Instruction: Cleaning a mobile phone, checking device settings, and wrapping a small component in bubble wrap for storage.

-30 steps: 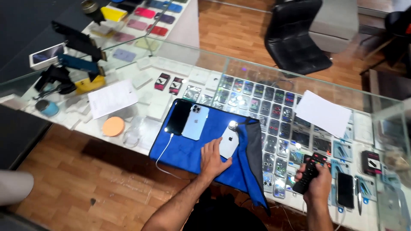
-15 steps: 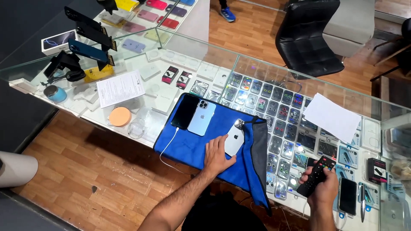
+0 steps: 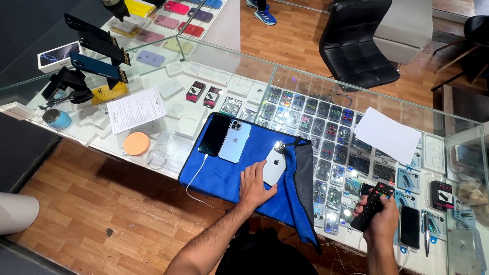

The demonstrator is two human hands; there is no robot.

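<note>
A wooden plank floor point(image 3: 97, 203) in warm brown runs beneath a glass display counter point(image 3: 326, 97) that bends at a corner. Behind the counter stands a black leather chair point(image 3: 359, 43) beside a pale grey cabinet point(image 3: 405, 25). Even, bright light reflects off the glass top.

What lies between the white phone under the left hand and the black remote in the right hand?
In the head view, the folded edge of the blue cloth and bare glass countertop separate the white phone from the black remote.
</note>
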